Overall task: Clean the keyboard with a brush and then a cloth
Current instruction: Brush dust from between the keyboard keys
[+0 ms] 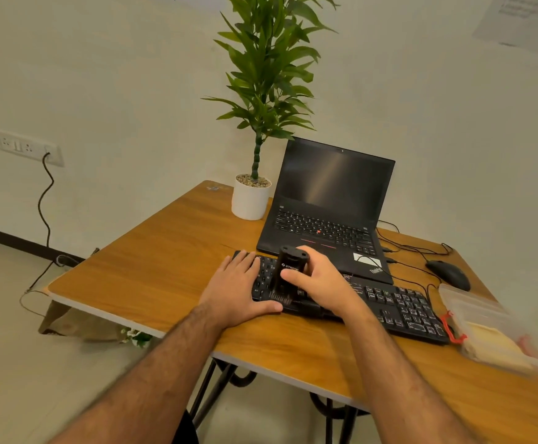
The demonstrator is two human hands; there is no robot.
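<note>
A black keyboard [402,307] lies across the wooden table [152,267] in front of an open laptop. My right hand [320,282] grips a black cylindrical brush [285,270] upright, its bristles down on the keyboard's left part. My left hand [239,286] rests flat with straight fingers on the keyboard's left end, thumb along its front edge. A yellowish cloth [491,344] lies inside a clear plastic bag at the right edge.
The black laptop [328,206] stands open behind the keyboard. A white potted plant [251,200] sits at the back, a black mouse [448,274] with cables to the right. The clear bag [472,310] with a red clip lies beside the keyboard's right end.
</note>
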